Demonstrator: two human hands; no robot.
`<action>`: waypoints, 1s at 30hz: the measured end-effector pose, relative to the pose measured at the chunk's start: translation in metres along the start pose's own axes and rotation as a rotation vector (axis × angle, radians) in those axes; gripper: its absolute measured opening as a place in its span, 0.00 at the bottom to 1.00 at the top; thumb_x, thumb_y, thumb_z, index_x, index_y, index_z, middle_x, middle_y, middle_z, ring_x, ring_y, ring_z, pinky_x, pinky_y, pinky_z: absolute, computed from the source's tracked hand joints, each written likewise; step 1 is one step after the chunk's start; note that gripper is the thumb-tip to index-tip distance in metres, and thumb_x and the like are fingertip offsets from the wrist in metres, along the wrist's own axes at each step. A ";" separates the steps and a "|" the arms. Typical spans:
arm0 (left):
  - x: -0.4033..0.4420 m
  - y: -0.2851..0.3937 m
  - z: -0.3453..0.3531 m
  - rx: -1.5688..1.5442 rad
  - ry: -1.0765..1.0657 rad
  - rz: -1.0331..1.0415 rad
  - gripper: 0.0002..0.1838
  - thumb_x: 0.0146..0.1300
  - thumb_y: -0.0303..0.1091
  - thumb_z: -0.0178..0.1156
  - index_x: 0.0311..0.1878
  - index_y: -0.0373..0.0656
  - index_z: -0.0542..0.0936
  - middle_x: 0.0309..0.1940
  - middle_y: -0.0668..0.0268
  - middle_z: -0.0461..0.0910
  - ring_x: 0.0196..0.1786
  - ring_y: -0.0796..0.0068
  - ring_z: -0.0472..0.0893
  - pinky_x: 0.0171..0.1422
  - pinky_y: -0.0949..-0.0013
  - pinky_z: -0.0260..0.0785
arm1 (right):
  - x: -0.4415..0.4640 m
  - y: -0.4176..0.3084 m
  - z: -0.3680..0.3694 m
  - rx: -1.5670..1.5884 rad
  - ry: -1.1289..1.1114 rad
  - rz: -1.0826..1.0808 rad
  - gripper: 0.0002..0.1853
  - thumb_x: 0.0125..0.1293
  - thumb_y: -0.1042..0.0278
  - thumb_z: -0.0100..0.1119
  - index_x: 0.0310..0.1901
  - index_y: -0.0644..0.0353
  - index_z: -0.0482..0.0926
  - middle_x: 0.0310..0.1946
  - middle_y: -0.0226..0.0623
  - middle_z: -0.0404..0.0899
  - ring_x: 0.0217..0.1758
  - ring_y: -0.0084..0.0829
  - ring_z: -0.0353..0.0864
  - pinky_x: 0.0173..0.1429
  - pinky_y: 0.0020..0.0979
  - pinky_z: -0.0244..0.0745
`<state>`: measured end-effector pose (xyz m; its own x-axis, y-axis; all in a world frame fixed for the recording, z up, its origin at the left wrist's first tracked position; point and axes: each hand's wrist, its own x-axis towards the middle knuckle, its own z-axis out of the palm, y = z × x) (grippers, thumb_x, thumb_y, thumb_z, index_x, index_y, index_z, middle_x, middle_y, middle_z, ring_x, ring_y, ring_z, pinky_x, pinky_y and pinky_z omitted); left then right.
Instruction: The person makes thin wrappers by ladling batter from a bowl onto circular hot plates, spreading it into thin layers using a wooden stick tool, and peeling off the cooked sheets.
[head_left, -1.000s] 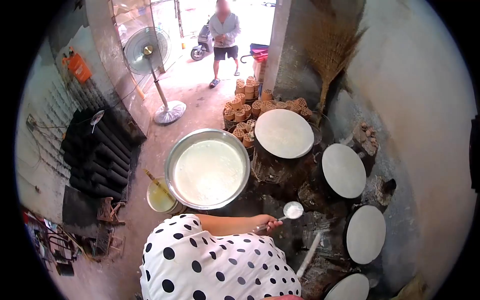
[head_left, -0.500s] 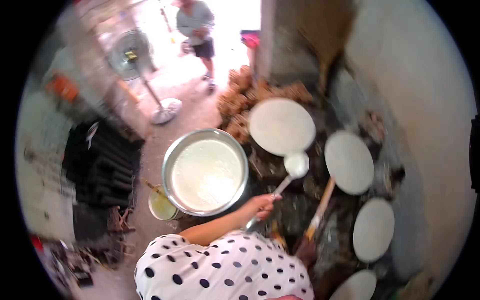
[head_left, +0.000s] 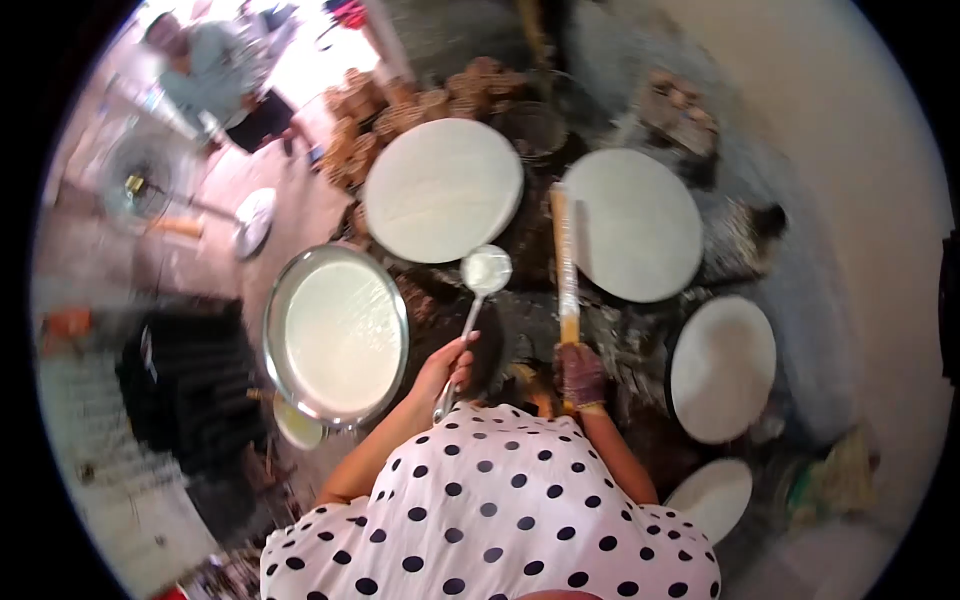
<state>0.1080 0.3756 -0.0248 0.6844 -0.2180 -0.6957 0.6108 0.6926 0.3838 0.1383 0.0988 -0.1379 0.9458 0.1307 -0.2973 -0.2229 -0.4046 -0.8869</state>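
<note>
My left hand (head_left: 446, 368) is closed around the handle of a metal ladle (head_left: 486, 270), whose bowl holds white liquid. The bowl is by the lower edge of a large round white disc (head_left: 443, 190). In a dark purple glove, my right hand (head_left: 580, 376) grips a long flat wooden stick (head_left: 565, 260) that points away from me. Its upper part overlaps the left edge of a second white disc (head_left: 635, 225). To the left stands a wide metal basin (head_left: 400, 330) of white liquid.
More white discs (head_left: 723, 370) (head_left: 712, 500) curve down the right side, near the wall (head_left: 830, 250). Brown perforated cylinders (head_left: 355, 95) are piled behind. A pedestal fan (head_left: 140, 180) and a person (head_left: 215, 75) are at the far left. A small bucket (head_left: 298, 425) sits beside the basin.
My view has swung to the right, so the basin and discs sit further left. The ladle still holds white liquid. My gloved right hand and stick now show more clearly, the stick turned more upright.
</note>
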 end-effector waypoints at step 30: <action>-0.041 0.005 -0.064 -0.219 0.339 0.630 0.27 0.69 0.36 0.53 0.69 0.40 0.61 0.37 0.74 0.76 0.20 0.90 0.64 0.24 0.85 0.58 | 0.339 -0.079 0.079 -0.348 0.011 -0.357 0.28 0.70 0.46 0.45 0.61 0.61 0.71 0.58 0.51 0.74 0.60 0.50 0.72 0.63 0.40 0.67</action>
<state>0.0569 0.4322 -0.0332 0.6968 0.4645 -0.5465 0.0258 0.7452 0.6663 0.4580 0.2472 -0.1963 0.9518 0.3067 0.0087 0.2050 -0.6147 -0.7616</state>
